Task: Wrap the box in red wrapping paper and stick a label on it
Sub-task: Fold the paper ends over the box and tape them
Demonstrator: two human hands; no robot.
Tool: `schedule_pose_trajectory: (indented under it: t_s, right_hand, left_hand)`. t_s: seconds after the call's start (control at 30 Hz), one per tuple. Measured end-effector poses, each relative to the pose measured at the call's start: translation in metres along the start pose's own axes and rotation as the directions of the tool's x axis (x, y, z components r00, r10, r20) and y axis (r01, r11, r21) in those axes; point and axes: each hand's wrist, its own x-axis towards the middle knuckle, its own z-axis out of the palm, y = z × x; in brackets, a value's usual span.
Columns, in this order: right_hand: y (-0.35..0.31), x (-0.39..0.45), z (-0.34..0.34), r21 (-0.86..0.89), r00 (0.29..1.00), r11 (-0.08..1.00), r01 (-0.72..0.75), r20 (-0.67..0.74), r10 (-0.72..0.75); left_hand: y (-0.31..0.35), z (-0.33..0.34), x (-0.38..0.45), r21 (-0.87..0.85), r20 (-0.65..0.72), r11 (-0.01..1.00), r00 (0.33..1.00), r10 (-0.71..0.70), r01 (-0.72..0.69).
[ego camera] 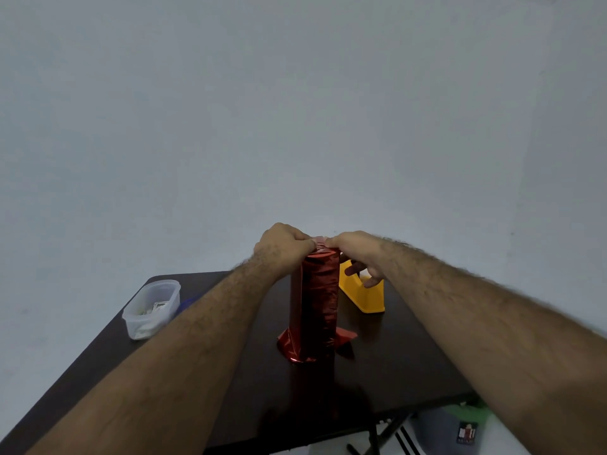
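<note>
Box (316,303) upright in red paper, both hands (323,246) pinching its top — tub (151,308) holding white bits

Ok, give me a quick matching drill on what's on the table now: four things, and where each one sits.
Things:
1. wrapped box
2. yellow tape dispenser
3. clear plastic tub
4. both hands

Places:
A. left edge of the table
B. standing upright at the centre
C. at the box's top end
D. right behind the box

Pairs: 1-B, 2-D, 3-A, 4-C
</note>
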Motion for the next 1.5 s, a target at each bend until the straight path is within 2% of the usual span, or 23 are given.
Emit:
schedule_pose_trajectory:
  t_s: [0.17, 0.33, 0.5, 0.67, 0.77, 0.87, 0.97, 1.17, 1.27, 1.37, 1.5]
  right_hand:
    - [-0.007, 0.0, 0.005, 0.071, 0.993, 0.994, 0.078, -0.094, -0.071]
    - [0.008, 0.003, 0.004, 0.059, 0.999, 0.998, -0.009, 0.053, 0.006]
    - [0.003, -0.002, 0.007, 0.12, 0.998, 0.991, -0.06, 0.03, 0.057]
    - [-0.013, -0.008, 0.021, 0.292, 0.987, 0.951, -0.102, -0.087, 0.133]
    - [-0.015, -0.002, 0.02, 0.435, 0.997, 0.9, -0.012, -0.068, 0.046]
    - [-0.014, -0.001, 0.017, 0.332, 0.999, 0.942, 0.045, -0.02, -0.041]
    - [-0.008, -0.006, 0.019, 0.216, 0.999, 0.976, 0.035, 0.024, -0.041]
    - [-0.006, -0.004, 0.026, 0.429, 0.997, 0.9, 0.079, -0.048, -0.064]
    - [-0.004, -0.001, 0.027, 0.411, 0.988, 0.898, 0.157, -0.059, -0.145]
    - [0.003, 0.001, 0.023, 0.334, 0.977, 0.92, 0.207, -0.025, -0.211]
    - [0.0, -0.02, 0.017, 0.281, 0.978, 0.937, 0.207, -0.058, -0.199]
  left_hand:
    - [-0.005, -0.001, 0.001, 0.012, -0.024, 1.0, 1.0, 0.007, -0.007]
    - [-0.003, 0.001, 0.001, 0.037, -0.024, 0.999, 1.0, 0.015, -0.014]
    - [-0.003, 0.002, 0.001, 0.01, 0.0, 1.0, 1.0, 0.014, -0.014]
    - [0.0, 0.003, -0.001, 0.012, -0.02, 1.0, 1.0, 0.007, -0.007]
    - [-0.001, 0.002, -0.002, -0.003, -0.029, 1.0, 1.0, -0.001, 0.001]
    - [0.0, 0.002, -0.003, -0.002, -0.026, 1.0, 1.0, -0.002, 0.002]
    - [0.001, 0.0, -0.004, -0.001, -0.03, 1.0, 1.0, 0.005, -0.005]
    - [-0.001, 0.003, -0.011, -0.073, -0.08, 0.996, 0.996, 0.047, -0.053]
    - [-0.005, 0.005, -0.018, -0.095, -0.077, 0.989, 0.991, 0.107, -0.114]
    - [-0.014, 0.009, -0.03, -0.171, -0.037, 0.98, 0.995, 0.096, -0.101]
    - [-0.016, 0.014, -0.051, 0.037, -0.103, 0.998, 0.993, 0.057, -0.053]
